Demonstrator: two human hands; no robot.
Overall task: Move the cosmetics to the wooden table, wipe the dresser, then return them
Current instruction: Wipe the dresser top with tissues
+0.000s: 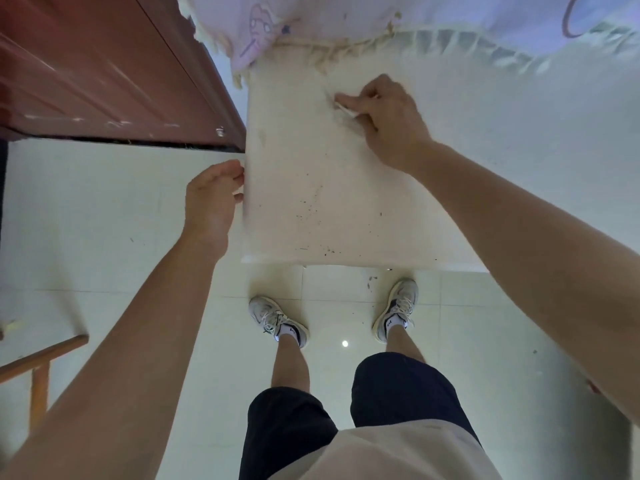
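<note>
The right hand (388, 123) lies knuckles-up on the dresser top (311, 209) near its far edge. Its fingers are curled, pinching a blurred white strip (344, 109) that slants toward the far left corner. The left hand (211, 199) curls its fingers at the left edge; I cannot tell whether it grips.

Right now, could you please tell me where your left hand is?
In the head view, the left hand is left of centre, its fingertips at the left edge of the white dresser top, close to the brown door.
</note>
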